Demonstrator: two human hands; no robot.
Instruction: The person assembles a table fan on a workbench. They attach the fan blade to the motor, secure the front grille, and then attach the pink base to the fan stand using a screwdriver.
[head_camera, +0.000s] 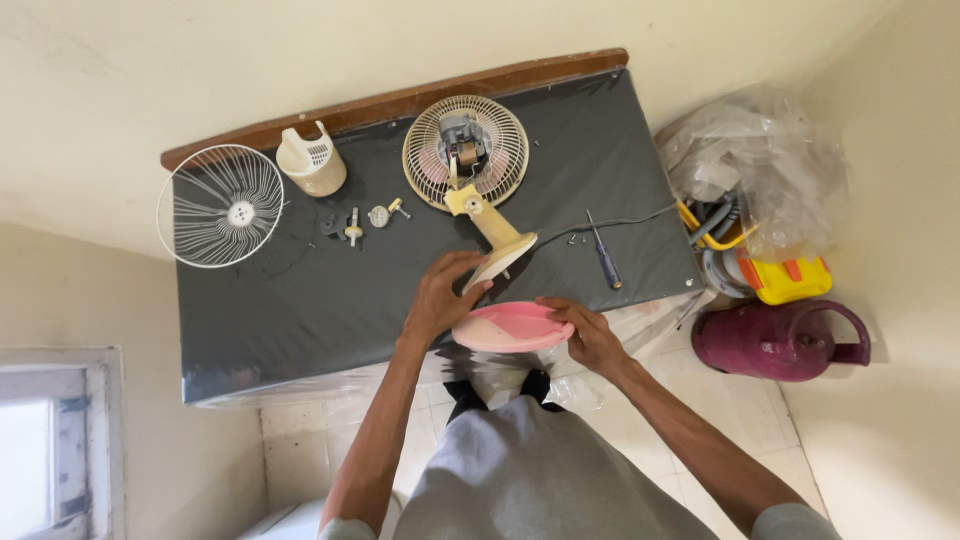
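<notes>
Steadiness matters here: the left hand (437, 298) grips the cream fan stand (497, 240) with curled fingers while the right hand (588, 335), fingers wrapped on its rim, holds the pink base (510, 326) at the table (300, 300) edge, best kept level

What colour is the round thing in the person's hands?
Pink. The round fan base shows best in the head view, held between the left hand and right hand.

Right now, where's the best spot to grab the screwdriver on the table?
Probably the blue handle of the screwdriver. It is the thicker end and lies nearest the table's front edge, clear of other parts. Come from above with the right hand, fingers across the handle.
</notes>
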